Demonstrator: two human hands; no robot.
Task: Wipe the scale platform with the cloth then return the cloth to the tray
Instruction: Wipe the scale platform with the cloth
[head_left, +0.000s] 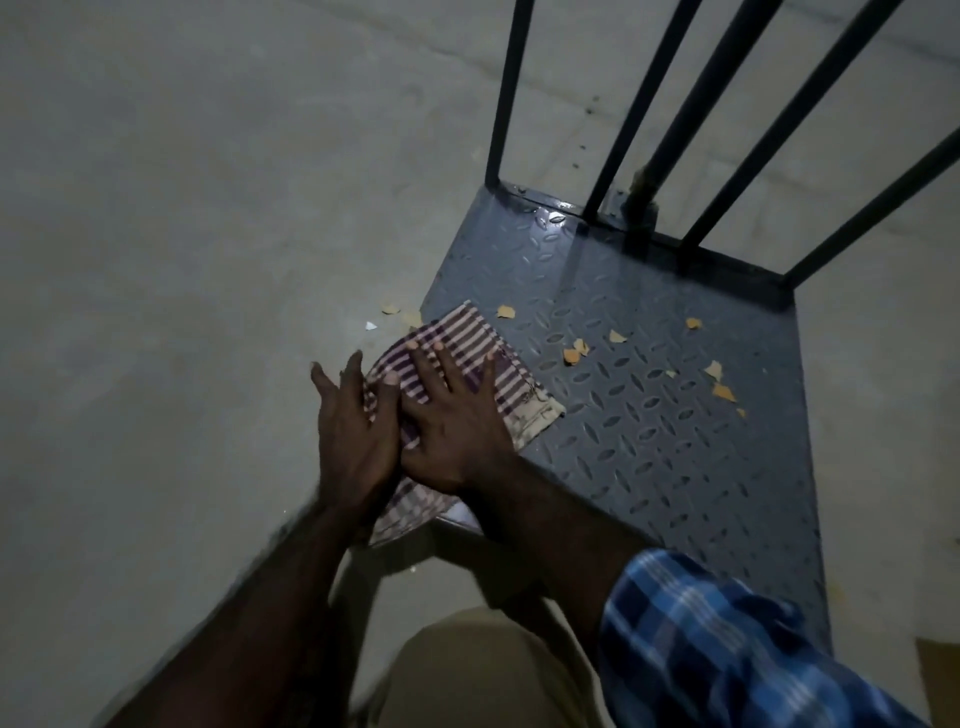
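The scale platform (675, 415) is a grey diamond-tread metal plate on the floor, right of centre. A purple-and-white striped cloth (467, 338) lies over its left edge, partly hanging off the near corner. My right hand (452, 415) presses flat on the cloth with fingers spread. My left hand (353, 431) lies flat beside it on the cloth's left edge, fingers apart. Several small orange-yellow scraps (571, 354) are scattered across the platform, and two lie on the floor by its left edge. No tray is in view.
Dark metal bars (613, 156) rise from the platform's far edge. Grey concrete floor (182, 260) surrounds the scale. My knee in beige trousers (467, 670) and a blue checked sleeve (701, 634) fill the bottom of the view.
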